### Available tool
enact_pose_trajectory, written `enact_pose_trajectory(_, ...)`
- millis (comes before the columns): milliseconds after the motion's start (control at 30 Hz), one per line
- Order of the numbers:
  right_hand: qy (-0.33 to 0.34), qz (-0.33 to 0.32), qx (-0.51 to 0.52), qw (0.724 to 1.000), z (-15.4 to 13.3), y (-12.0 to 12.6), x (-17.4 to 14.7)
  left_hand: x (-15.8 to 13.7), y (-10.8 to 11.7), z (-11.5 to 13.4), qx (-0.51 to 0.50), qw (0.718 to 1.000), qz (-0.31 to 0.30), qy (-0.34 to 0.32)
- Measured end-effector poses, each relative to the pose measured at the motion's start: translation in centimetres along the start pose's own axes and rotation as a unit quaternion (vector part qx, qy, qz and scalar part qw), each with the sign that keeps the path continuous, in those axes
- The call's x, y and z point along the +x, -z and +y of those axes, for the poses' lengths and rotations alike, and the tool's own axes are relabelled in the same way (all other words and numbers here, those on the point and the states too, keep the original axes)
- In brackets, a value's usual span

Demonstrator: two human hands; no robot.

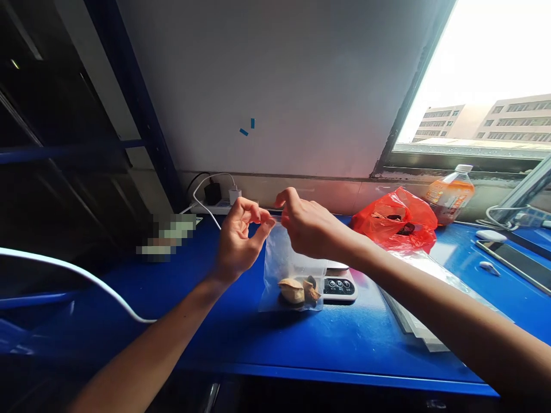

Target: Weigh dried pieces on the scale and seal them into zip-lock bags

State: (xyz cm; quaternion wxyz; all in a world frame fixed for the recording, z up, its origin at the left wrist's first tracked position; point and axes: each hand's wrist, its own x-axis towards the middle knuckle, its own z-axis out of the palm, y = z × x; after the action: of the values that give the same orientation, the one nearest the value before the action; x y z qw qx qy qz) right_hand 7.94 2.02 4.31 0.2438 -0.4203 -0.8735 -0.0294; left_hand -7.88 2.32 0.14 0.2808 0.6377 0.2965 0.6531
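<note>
A clear plastic bag (279,261) hangs upright above the blue table, its top edge between my two hands. My left hand (243,238) pinches the bag's upper left corner between thumb and fingers. At the top right, my right hand (307,223) is closed on the same edge, its fingertips partly hidden behind the hand. In the bottom of the bag lie a few dried brown pieces (293,291), one pale and shell-like. Behind the bag sits a small digital scale (344,288), its buttons showing to the right and the rest mostly covered.
A red plastic bag (398,221) with dark pieces stands at the right, by a bottle (451,195). Flat clear bags (424,315) lie under my right forearm. A phone (516,267) and an earbud (489,268) are farther right. Chargers (235,195) with cables stand by the wall.
</note>
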Motion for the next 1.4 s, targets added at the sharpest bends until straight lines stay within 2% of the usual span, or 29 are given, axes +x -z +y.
enact_pose_trajectory(200, -0.031, 0.008, 0.025, 0.999, 0.3, 1.2, -1.1, 0.4, 1.0, 1.1, 0.006, 1.0, 0.009, -0.014)
enact_pose_trajectory(433, -0.078, 0.036, 0.117, 0.989, 2.3, 1.9, -2.0, 0.9, 2.1, 0.8, -0.017, 1.0, 0.013, -0.003)
enact_pose_trajectory(700, -0.093, 0.066, 0.13, 0.985, 4.9, 2.7, -3.9, 0.5, 1.2, 0.8, -0.005, 1.0, -0.017, 0.018)
enact_pose_trajectory(867, -0.124, 0.085, 0.056, 0.987, 6.0, 3.3, -4.6, 0.7, 0.7, 0.6, -0.015, 0.999, -0.019, 0.03)
enact_pose_trajectory(1000, -0.229, 0.152, -0.029, 0.961, 9.3, 5.9, -6.4, 2.1, 2.1, -0.4, -0.029, 0.997, 0.06, 0.05)
enact_pose_trajectory(1100, -0.271, 0.215, 0.004, 0.938, 12.8, 8.7, -9.1, 3.3, 3.8, -2.3, 0.023, 0.991, 0.086, 0.099)
enact_pose_trajectory(1200, -0.318, 0.235, 0.013, 0.918, 15.8, 10.7, -12.0, 4.3, 5.4, -4.8, 0.092, 0.983, 0.094, 0.125)
enact_pose_trajectory(1300, -0.355, 0.25, 0.013, 0.901, 17.9, 10.7, -14.3, 5.4, 6.9, -6.7, 0.183, 0.968, 0.085, 0.148)
enact_pose_trajectory(1400, -0.367, 0.222, 0.042, 0.902, 19.6, 9.2, -15.3, 6.2, 7.3, -7.4, 0.295, 0.944, 0.057, 0.137)
